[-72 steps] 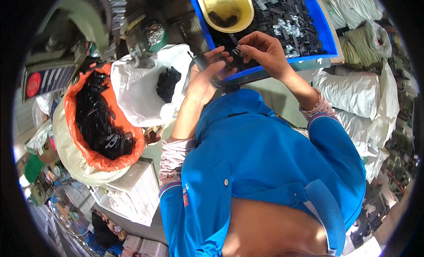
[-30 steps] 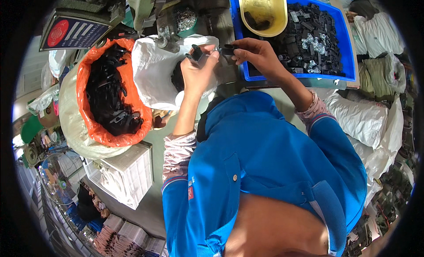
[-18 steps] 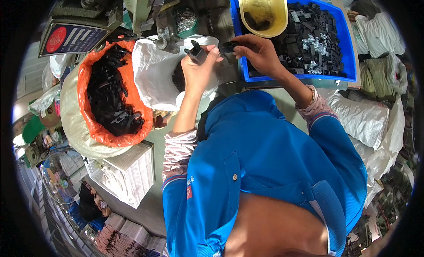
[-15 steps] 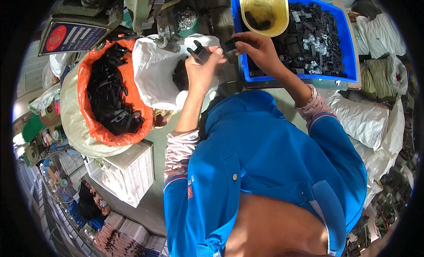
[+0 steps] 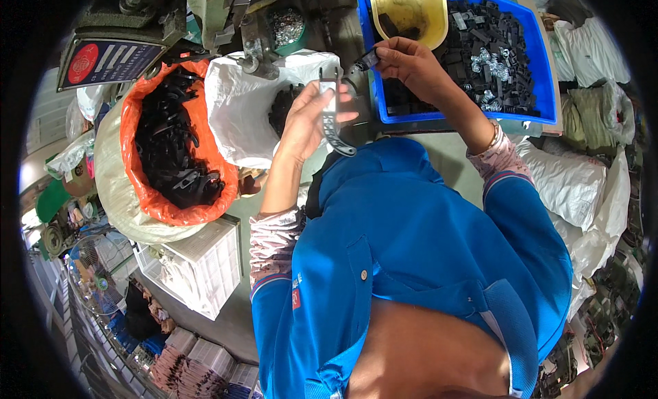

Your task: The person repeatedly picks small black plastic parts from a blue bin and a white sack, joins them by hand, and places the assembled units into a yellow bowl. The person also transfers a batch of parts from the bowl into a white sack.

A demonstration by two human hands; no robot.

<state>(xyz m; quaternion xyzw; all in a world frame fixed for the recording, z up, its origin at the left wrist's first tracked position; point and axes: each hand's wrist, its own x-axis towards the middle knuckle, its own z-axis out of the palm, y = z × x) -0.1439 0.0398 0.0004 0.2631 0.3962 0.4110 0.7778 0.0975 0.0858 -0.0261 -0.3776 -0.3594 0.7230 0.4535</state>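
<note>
Holding a curved black part [image 5: 330, 118] upright in our left hand [image 5: 308, 121], we press the thumb against its bright, glossy upper face. The grip there is closed around the part, with some fingertips showing past its right side, and the curved lower end points down toward our blue shirt [image 5: 425, 227]. With our right hand [image 5: 415, 66], we pinch a small black piece [image 5: 366, 60] between thumb and fingers. That piece sits near the left edge of the blue tray [image 5: 537, 63], just below the yellow tub [image 5: 404, 8], apart from the curved part.

In the tray we have many black pieces [image 5: 473, 90] and a cluster of shiny metal springs [image 5: 490, 63]. Just beyond our left hand stands an open white bag [image 5: 229, 118] with dark parts inside, and beside it an orange bag [image 5: 221, 186] full of black parts. A green bowl [image 5: 295, 46] of small metal bits rests above the white bag. Lower left, we see a white crate [image 5: 212, 265].
</note>
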